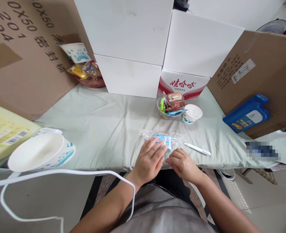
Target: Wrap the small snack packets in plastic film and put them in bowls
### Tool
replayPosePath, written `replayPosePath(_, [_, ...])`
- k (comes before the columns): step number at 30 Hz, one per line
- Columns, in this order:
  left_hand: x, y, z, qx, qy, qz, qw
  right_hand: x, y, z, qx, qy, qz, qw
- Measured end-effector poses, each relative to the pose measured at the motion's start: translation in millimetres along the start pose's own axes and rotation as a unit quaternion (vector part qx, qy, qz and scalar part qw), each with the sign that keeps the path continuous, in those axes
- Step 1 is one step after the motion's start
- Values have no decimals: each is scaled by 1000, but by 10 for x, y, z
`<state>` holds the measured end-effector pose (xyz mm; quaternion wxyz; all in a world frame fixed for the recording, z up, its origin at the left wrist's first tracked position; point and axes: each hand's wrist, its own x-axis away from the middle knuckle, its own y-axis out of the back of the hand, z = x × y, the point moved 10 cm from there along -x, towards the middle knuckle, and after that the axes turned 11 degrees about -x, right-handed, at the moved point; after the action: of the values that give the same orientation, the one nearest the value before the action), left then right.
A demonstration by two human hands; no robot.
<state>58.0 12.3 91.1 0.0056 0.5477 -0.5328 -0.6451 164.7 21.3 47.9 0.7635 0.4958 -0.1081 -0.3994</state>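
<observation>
On the cloth-covered table, close to its front edge, lies a blue packet (pixel 166 139) with crinkled clear plastic (pixel 146 133) around it. My left hand (pixel 148 160) rests over the packet's left and near side, fingers stretched out and slightly apart. Just right of it, my right hand (pixel 184 165) has its fingers curled together at the near side of the plastic. Whatever those fingertips may pinch is hidden. A white pen-like tool (pixel 197 149), perhaps a cutter, lies to the right of the plastic.
Beyond the packet stand a clear bowl of wrapped snacks (pixel 172 106) and a paper cup (pixel 192 114). White boxes (pixel 128 76) wall the back, cardboard both sides. A blue bottle (pixel 247 115) is at right; a large paper tub (pixel 41 153) and white cable (pixel 89 172) at left.
</observation>
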Motion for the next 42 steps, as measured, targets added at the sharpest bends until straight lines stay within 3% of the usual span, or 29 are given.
replayPosePath(3, [90,-252,-158,26,-26,101,994,66,-101,-5,-30,-34,54,998])
replayPosePath(7, [335,-551,128,-78,132,206,966,122,2,-452,50,-205,-4,977])
replayPosePath(10, [479,-577,371,-140,219,246,934,132,111,-714,142,-283,-31,948])
replayPosePath(13, [427,-508,483,-153,232,244,929,22,253,-820,166,-292,-66,940])
replayPosePath(15, [323,-478,512,-151,216,231,937,-116,342,-805,139,-267,-95,949])
replayPosePath(18, [173,-506,523,-125,180,198,956,-399,358,-591,49,-153,-117,980])
replayPosePath(21, [143,-602,540,-108,152,175,967,-616,149,-382,5,-61,-63,996])
replayPosePath(24, [268,-680,629,-137,177,189,956,-712,-79,-466,43,-90,1,995])
replayPosePath(26, [373,-676,668,-159,196,199,947,-723,-95,-607,62,-129,8,990])
replayPosePath(32, [502,-574,622,-187,193,199,943,-589,279,-902,65,-188,-76,977])
replayPosePath(36, [484,-552,602,-193,181,193,945,-533,218,-855,45,-162,-46,985])
replayPosePath(42, [487,-546,603,-195,175,183,948,-601,143,-719,60,-180,-23,982])
